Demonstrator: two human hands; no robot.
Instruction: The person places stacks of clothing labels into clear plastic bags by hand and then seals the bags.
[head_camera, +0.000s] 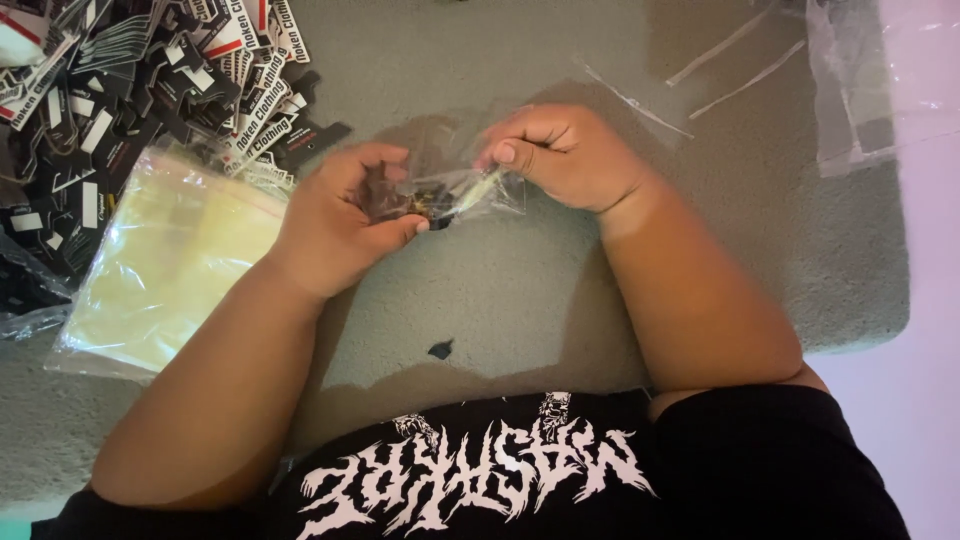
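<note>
Small clear bag: we see a small clear plastic bag (470, 192) held between both hands above the grey mat (520, 300), with a dark item (425, 207) at its left end; what that item is we cannot tell for the glare on the film.
Left hand: the left hand (340, 215) is closed narrowly, thumb against fingers, pinching the bag's left end over the dark item.
Right hand: the right hand (560, 155) pinches the bag's right edge between thumb and curled fingers.
Handling: we judge the bag light, limp and slippery, easily creased; the firmest hold is at its edges or over the solid item inside, not on the slack middle.
Left of the bag: a larger flat clear bag with yellowish contents (165, 260) lies on the mat just beside the left wrist.
Up and left of the bag: a heap of black-and-white card tags (130, 90).
Up and right of the bag: thin clear strips (700, 70) and loose clear plastic sheet (860, 90).
Below the bag: a small dark scrap (440, 349) on the mat, well apart from both hands.
</note>
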